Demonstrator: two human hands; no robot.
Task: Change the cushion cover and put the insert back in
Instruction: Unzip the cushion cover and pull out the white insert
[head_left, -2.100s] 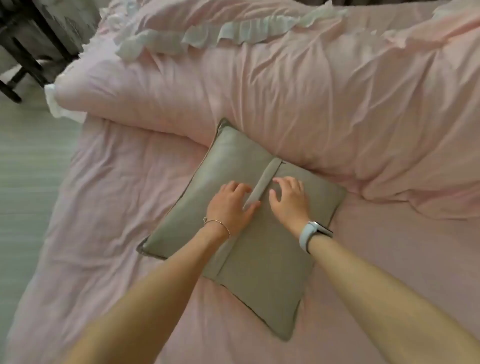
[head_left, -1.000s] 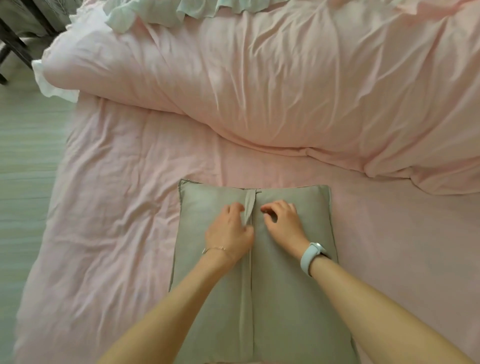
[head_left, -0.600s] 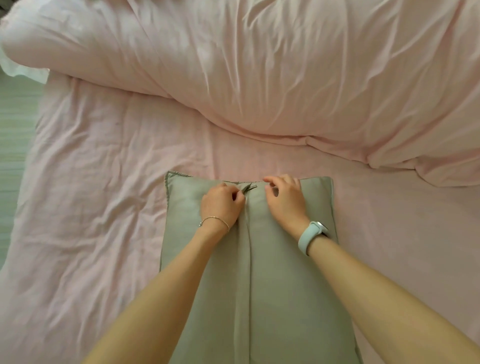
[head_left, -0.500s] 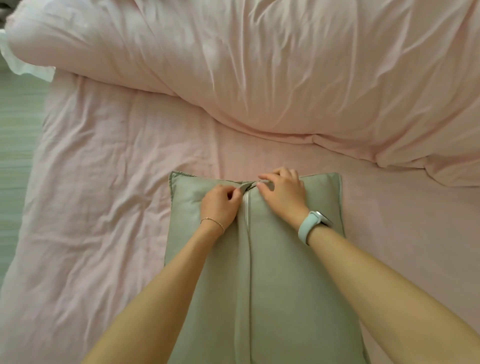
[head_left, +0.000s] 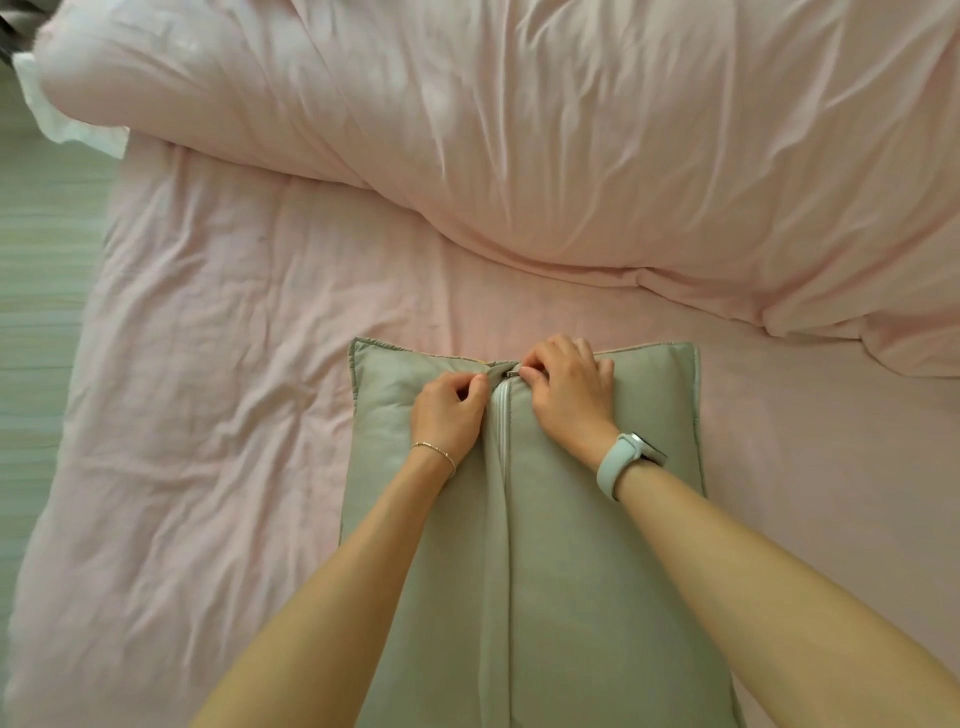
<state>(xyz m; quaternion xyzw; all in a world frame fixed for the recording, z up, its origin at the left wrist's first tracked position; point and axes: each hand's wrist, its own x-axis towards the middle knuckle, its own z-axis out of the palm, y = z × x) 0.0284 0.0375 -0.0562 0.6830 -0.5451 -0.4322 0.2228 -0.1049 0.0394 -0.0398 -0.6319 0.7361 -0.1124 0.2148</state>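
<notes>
A grey-green cushion (head_left: 597, 545) lies flat on the pink bed sheet (head_left: 218, 415), its zipped back face up. A zipper (head_left: 503, 415) runs down the middle under a fabric flap, and a short stretch of white teeth shows near the far edge. My left hand (head_left: 449, 415) pinches the cover fabric just left of the zipper's far end. My right hand (head_left: 569, 389) pinches the metal zipper pull (head_left: 511, 372) at the cushion's far edge. The insert inside is hidden.
A bulky pink duvet (head_left: 571, 130) is heaped across the far part of the bed. The bed's left edge drops to a pale striped floor (head_left: 36, 291). A white frilled edge (head_left: 57, 119) sticks out at the far left.
The cushion was turned square to me and drawn closer. Both hands slid along the flap to its far end, the flap was pulled aside, and my right hand took the zipper pull.
</notes>
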